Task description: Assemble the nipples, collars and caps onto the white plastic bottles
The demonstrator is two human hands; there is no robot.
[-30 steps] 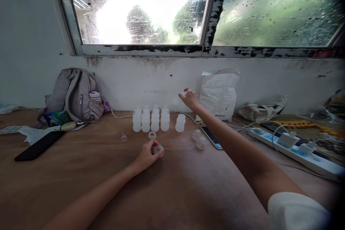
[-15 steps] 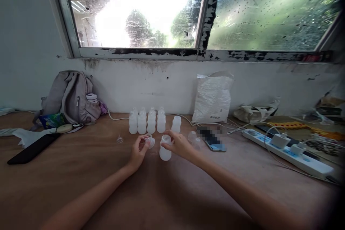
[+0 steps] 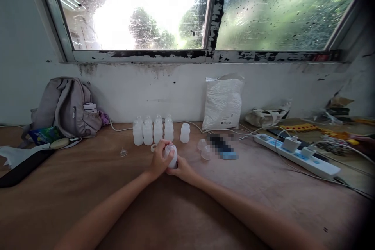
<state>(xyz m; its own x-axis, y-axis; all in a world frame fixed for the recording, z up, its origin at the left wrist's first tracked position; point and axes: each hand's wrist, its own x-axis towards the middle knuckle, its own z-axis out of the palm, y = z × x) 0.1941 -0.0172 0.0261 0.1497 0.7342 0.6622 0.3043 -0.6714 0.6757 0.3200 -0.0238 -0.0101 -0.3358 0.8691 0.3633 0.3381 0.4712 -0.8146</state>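
My left hand (image 3: 161, 160) is closed round the collar at the top of a small white baby bottle (image 3: 173, 159). My right hand (image 3: 182, 170) grips the same bottle lower down, with the thumb near its base. The bottle tilts slightly, and fingers cover much of its neck. Just behind my left hand lies a pale ring (image 3: 153, 147), partly hidden. A clear teat (image 3: 123, 152) rests on the table farther left. Behind my hands stands a row of several bottles with clear tops (image 3: 152, 131). One bottle without a top (image 3: 185, 133) stands to their right.
Two clear dome caps (image 3: 205, 153) lie right of my hands, beside a blurred phone (image 3: 230, 154). A white plastic package (image 3: 223, 103) leans on the wall. Farther right is a power strip (image 3: 299, 158) with cables. A grey backpack (image 3: 63, 105) and a black flat object (image 3: 26, 168) are left.
My left hand has brought the collar from beside the bottle onto its mouth. My right hand has shifted from the bottle's upper part to lower down. The view has turned slightly right.
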